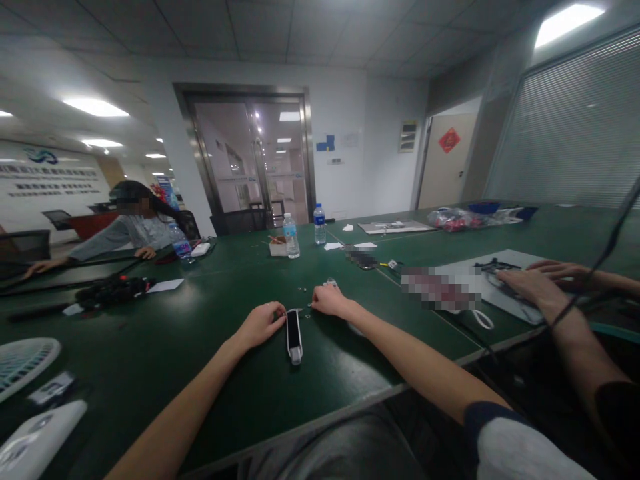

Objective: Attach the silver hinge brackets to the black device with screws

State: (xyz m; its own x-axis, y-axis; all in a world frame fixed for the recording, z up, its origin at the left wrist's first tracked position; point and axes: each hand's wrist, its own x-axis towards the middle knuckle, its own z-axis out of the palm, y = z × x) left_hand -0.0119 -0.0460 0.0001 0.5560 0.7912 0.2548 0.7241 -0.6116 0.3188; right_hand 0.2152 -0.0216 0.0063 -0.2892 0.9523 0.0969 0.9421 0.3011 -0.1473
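On the green table lies a narrow device (294,337) with a black face, a white rim and a pale end towards me. My left hand (263,323) is at its upper left edge, fingers bent and thumb close to the index finger; whether they pinch anything is too small to see. Just right of the device's far end, my right hand (331,300) is closed with its fingertips low at the table top. What those fingers hold, if anything, is hidden. Tiny clear or metallic bits (307,315) lie between my hands. A small clear object (331,283) shows behind my right hand.
Two water bottles (291,237) and a small box (278,247) stand farther back. At right, another person's hands (525,283) work over a white board (515,260). Someone sits at the left behind black gear (115,288). A white racket-like object (30,360) lies near left.
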